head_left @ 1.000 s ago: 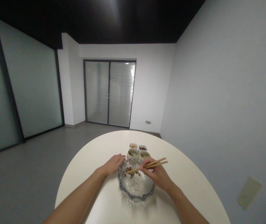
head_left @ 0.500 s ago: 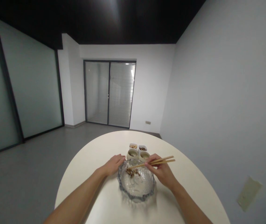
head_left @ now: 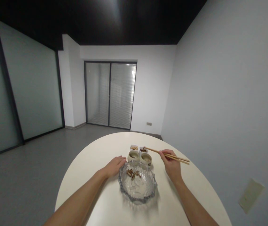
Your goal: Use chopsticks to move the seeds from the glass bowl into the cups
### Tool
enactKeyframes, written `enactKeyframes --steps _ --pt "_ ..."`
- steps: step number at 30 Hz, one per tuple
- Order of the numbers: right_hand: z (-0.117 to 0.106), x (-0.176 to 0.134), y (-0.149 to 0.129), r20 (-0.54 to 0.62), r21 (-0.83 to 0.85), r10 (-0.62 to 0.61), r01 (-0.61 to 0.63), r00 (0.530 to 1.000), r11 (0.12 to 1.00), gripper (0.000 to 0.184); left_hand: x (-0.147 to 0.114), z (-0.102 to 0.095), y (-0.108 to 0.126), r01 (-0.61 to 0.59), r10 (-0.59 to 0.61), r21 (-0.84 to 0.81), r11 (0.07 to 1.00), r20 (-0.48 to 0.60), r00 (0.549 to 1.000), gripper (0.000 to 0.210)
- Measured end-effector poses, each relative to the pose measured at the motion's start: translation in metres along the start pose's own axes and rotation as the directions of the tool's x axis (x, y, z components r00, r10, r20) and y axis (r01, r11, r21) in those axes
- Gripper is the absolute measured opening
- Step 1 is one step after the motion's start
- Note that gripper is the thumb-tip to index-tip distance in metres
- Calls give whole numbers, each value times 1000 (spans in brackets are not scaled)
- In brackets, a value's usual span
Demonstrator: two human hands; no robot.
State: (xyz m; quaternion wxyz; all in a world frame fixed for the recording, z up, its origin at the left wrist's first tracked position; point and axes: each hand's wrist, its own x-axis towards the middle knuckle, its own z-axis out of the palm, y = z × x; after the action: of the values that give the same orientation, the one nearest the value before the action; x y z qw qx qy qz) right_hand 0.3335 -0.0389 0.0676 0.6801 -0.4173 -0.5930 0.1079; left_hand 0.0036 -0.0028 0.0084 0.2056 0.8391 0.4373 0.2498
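A pair of wooden chopsticks [head_left: 173, 157] is gripped in my right hand [head_left: 172, 164], right of the small cups. Their tips reach the back right white cup [head_left: 143, 150], which holds small dark pieces; whether a piece sits between the tips is too small to tell. My left hand [head_left: 115, 166] lies flat, fingers stretched out, at the left rim of a scalloped glass bowl [head_left: 137, 197]. Several brown pieces [head_left: 133, 173] lie in that bowl, along with some clear or whitish bits.
Beside the dark pieces stands a white cup [head_left: 134, 148] of pale pieces. Two cream cups, left [head_left: 133, 156] and right [head_left: 146, 159], stand between the white cups and the glass bowl. Everything rests on a round white table [head_left: 96, 150]. A wall [head_left: 218, 110] rises on the right.
My right hand has moved right, taking the chopsticks' tips from the brown pieces in the glass bowl to the back right white cup. My left hand stays in place.
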Motion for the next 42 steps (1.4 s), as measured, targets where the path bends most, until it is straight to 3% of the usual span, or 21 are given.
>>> enactKeyframes --steps 15,27,34,42 --pt "7 0 35 64 -78 -8 13 998 997 46 1 2 -7 53 -53 -12 999 20 998 58" --pt "6 0 23 19 -105 -61 63 998 992 45 0 1 -4 42 -41 -22 999 9 999 57" --pt "6 -8 -7 213 8 -37 36 976 999 46 0 -1 -1 1 -1 4 1000 6 1000 60" --pt "12 -24 -39 479 13 -28 25 877 1000 33 -1 -2 3 1 -1 2 1000 -19 1000 60"
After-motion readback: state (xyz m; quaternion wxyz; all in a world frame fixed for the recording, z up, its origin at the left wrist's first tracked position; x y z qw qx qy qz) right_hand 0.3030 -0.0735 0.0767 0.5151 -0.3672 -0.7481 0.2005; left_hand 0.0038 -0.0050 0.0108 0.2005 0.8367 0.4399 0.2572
